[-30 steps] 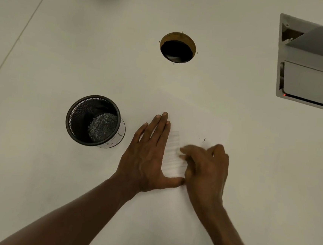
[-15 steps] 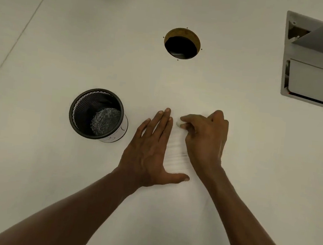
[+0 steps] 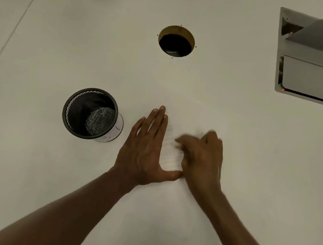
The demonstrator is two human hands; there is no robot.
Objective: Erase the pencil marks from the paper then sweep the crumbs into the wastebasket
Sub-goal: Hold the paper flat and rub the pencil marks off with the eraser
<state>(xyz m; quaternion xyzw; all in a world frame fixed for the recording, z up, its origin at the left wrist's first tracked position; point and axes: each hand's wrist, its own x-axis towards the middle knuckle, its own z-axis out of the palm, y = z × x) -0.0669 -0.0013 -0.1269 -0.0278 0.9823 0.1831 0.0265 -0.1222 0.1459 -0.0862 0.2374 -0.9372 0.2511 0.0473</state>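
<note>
The right hand (image 3: 202, 156), blurred and curled as if on an eraser I could not see, had pulled back nearer. The left hand (image 3: 146, 150) lay flat, released, beside it on the paper (image 3: 170, 158); erasing seemed unfinished.

Wastebasket (image 3: 93, 113) stands on desk (image 3: 65, 44), left of paper (image 3: 170, 153). Left hand (image 3: 146, 148) and right hand (image 3: 202, 158) on paper. Cable hole (image 3: 176, 41) behind; metal unit (image 3: 312, 58) far right.

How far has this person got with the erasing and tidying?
Erasing is in hand: the left hand lies flat on the paper while the blurred right hand rubs beside it. A small pencil mark remains. Sweeping crumbs into the wastebasket is not yet done.
</note>
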